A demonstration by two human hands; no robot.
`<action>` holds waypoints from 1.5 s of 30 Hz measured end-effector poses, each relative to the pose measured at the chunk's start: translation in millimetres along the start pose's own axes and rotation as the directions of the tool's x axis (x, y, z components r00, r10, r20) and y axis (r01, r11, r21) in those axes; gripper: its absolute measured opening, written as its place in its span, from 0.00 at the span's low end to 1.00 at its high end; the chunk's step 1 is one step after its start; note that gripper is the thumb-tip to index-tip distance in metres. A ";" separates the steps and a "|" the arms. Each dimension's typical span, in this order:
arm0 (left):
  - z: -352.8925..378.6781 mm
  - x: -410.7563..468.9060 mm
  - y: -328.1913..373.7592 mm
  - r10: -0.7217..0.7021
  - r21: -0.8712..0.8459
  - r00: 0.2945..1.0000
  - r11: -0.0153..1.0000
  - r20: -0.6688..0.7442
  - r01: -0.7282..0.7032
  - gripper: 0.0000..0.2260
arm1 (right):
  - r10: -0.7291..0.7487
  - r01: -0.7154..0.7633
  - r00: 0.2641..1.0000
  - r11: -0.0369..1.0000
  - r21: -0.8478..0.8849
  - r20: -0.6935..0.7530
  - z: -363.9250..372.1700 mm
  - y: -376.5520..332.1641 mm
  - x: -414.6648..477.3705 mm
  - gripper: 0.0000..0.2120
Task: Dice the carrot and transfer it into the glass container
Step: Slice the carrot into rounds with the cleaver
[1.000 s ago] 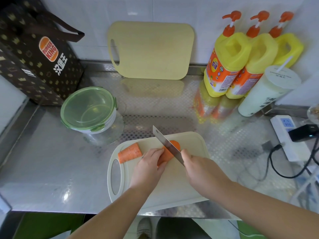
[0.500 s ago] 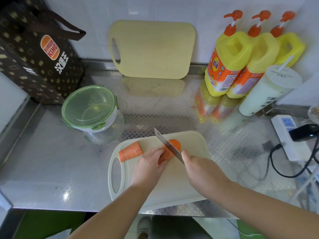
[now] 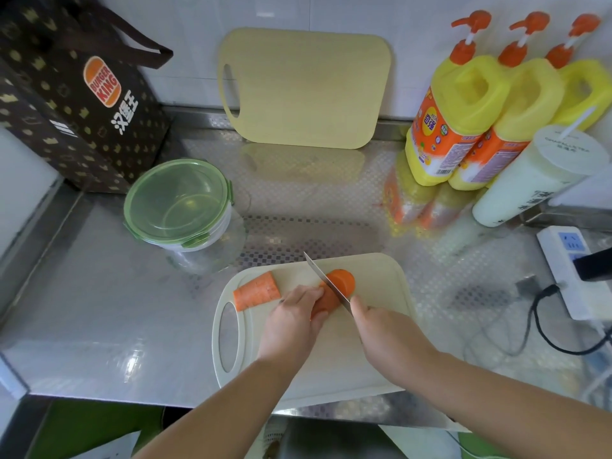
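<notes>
The left hand (image 3: 291, 321) lies on the white cutting board (image 3: 381, 286), its fingers curled over and grasping the near part of a carrot piece (image 3: 342, 281). The rounded cut end of that piece sticks out just past the left fingertips, up and to the right. The right hand (image 3: 387, 332) is clenched round the handle of a knife (image 3: 326, 283); the handle itself is hidden inside the grip, and one finger reaches forward to the base of the blade. The blade runs slantwise away from the right fingers, across the carrot piece, just beside the left fingertips, with its tip beyond them. How deep the edge sits in the carrot I cannot tell.

A second carrot chunk (image 3: 256, 290) lies on the board to the left of the left fingers, near them but not touching. The glass container (image 3: 180, 207) stands on the steel counter (image 3: 99, 309) farther left and beyond the left fingers, off the board, with its green lid on.

Well beyond both hands a yellow cutting board (image 3: 304, 87) leans on the tiled wall. A dark paper bag (image 3: 66, 91) stands far left of the fingers, behind the container. To the right of the right fingers, well apart, stand yellow pump bottles (image 3: 453, 117), a white cup with a straw (image 3: 530, 173) and a power strip (image 3: 569, 270)
</notes>
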State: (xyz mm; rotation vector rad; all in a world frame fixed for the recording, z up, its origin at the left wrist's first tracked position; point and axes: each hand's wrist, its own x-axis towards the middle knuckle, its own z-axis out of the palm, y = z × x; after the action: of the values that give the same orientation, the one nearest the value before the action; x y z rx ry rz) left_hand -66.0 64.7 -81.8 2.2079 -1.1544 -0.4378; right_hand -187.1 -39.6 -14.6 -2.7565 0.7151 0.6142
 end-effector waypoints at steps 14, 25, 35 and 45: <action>-0.6 -2.3 -0.8 0.029 0.035 1.000 0.999 -0.005 -0.029 0.16 | 0.006 0.002 0.995 0.997 0.077 -0.104 -11.6 12.5 -15.8 0.14; -5.2 -2.4 3.0 -0.001 0.007 1.000 1.000 -0.010 0.001 0.13 | -0.021 0.022 0.999 1.000 0.013 -0.045 -18.8 0.4 -22.0 0.21; -6.8 -0.9 3.9 -0.014 0.014 1.000 1.000 0.019 0.014 0.10 | -0.044 0.044 0.999 0.999 -0.016 -0.025 -7.0 -2.9 -10.0 0.28; -8.9 -1.2 5.4 -0.013 0.027 0.999 1.000 0.048 0.012 0.13 | 0.021 -0.022 1.000 0.986 0.164 0.007 3.5 11.1 -0.7 0.14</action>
State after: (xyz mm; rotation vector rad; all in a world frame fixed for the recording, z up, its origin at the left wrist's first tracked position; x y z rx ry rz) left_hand -65.3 66.5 -71.5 2.2399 -1.1781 -0.4859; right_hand -194.5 -47.7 -18.7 -2.5983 0.7598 0.5415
